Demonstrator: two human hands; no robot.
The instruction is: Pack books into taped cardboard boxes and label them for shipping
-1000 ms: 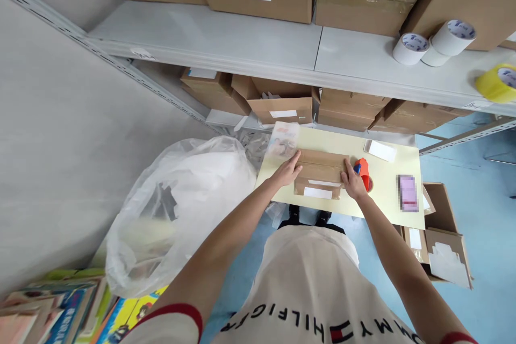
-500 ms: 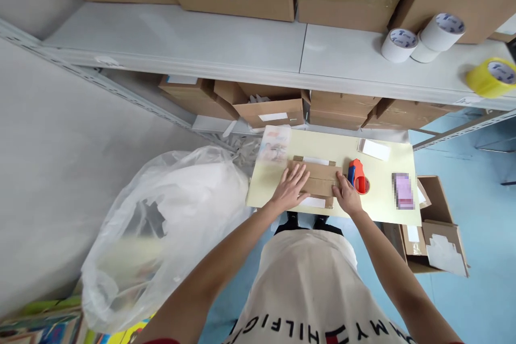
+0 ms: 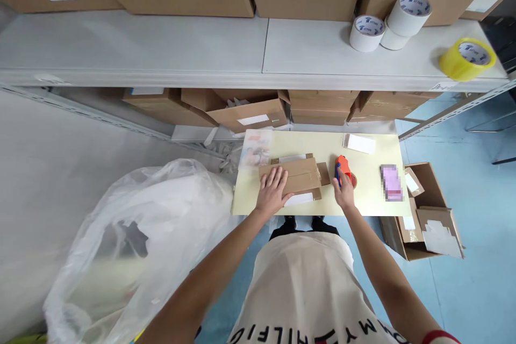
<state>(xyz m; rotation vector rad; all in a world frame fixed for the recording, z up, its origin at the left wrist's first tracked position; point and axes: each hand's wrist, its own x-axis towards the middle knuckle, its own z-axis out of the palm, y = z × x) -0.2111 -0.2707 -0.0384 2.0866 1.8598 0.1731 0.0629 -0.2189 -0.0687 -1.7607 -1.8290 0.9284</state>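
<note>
On the pale yellow table (image 3: 374, 204) lies a flat cardboard box (image 3: 302, 174), its end flap sticking out to the right. My left hand (image 3: 272, 189) rests on the box's left part, palm down with the fingers stretched out. Just right of the box, my right hand (image 3: 343, 192) has its thumb and fingers closed around the near side of a red and blue tape dispenser (image 3: 344, 162). The hand partly covers the dispenser, which looks to be still on the tabletop.
A plastic sleeve (image 3: 256, 148), a small white box (image 3: 360, 143) and a blurred purple item (image 3: 391, 183) lie on the table. Tape rolls (image 3: 366, 35) stand on the shelf (image 3: 181, 43) ahead. A big plastic bag (image 3: 161, 215) is at left, an open carton (image 3: 393, 234) at right.
My right hand has left the box's right end and moved right to the tape dispenser. The end flap now sticks out. My left hand stays on the box, and the view has shifted.
</note>
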